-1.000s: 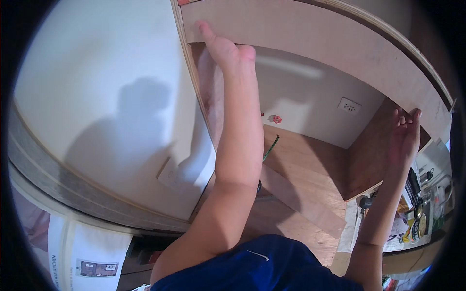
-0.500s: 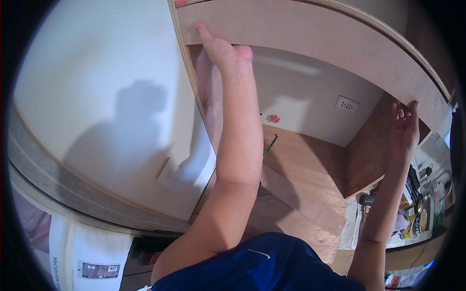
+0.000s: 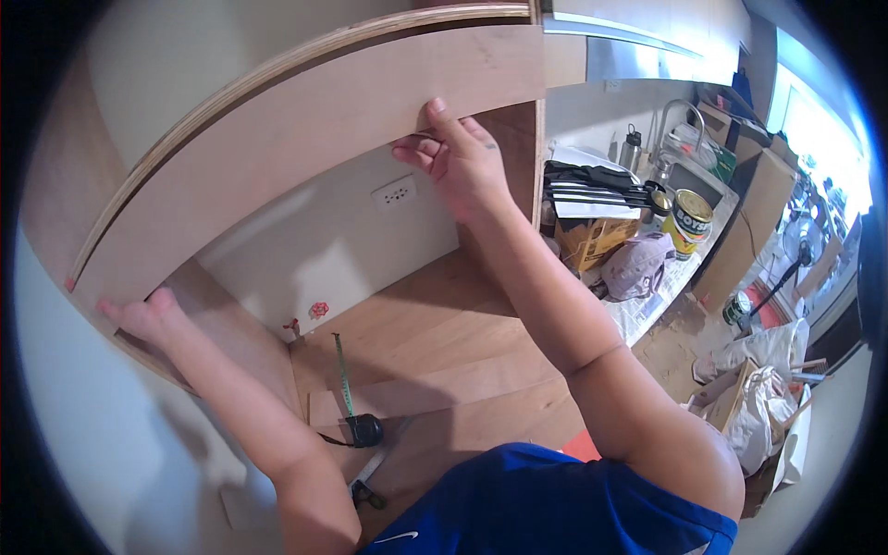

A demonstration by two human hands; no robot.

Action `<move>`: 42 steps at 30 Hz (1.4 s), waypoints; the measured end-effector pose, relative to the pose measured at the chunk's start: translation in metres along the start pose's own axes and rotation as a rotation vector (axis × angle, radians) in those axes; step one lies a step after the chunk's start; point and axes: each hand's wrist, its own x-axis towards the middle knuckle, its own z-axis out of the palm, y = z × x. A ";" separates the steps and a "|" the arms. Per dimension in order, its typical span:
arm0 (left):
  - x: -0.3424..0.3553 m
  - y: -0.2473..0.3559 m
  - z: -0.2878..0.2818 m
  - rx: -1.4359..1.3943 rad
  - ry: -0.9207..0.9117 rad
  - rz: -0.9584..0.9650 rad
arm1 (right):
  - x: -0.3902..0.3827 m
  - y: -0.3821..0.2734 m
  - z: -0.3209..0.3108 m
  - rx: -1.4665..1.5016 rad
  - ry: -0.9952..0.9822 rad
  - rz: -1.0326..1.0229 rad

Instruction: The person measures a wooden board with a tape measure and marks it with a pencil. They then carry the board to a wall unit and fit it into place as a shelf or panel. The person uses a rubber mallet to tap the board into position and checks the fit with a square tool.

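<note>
A long wooden panel (image 3: 333, 111) spans the front of an open plywood cabinet, just under its top edge. At its left end my left hand (image 3: 148, 316) holds the lower edge, thumb stretched out and the fingers mostly hidden behind the board. Closer to the right end, my right hand (image 3: 462, 166) grips the same lower edge, thumb on the front face and fingers curled underneath. Below, on the cabinet's wooden floor, lie a black tape measure (image 3: 364, 430) with its green blade pulled out and a loose wooden strip (image 3: 444, 387).
A socket (image 3: 395, 191) and a red valve handle (image 3: 319, 310) sit on the cabinet's back wall. To the right, a counter carries a paint can (image 3: 689, 222), a cloth (image 3: 638, 266), a bottle (image 3: 631, 148) and a sink (image 3: 698, 176). Bags (image 3: 763, 416) and boards crowd the floor beyond.
My view has swung to the right, bringing the counter and tape measure into sight. Both hands stay at the panel's lower edge; my right thumb now shows on its front face.
</note>
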 end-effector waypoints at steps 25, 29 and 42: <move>0.069 -0.064 -0.039 0.204 0.054 0.123 | -0.020 0.018 -0.014 -0.035 -0.033 -0.003; 0.096 -0.063 -0.056 0.217 0.007 0.026 | -0.011 0.025 -0.014 0.007 -0.048 -0.017; 0.056 -0.063 -0.039 0.270 -0.012 0.059 | -0.031 0.028 -0.028 -0.050 -0.049 0.003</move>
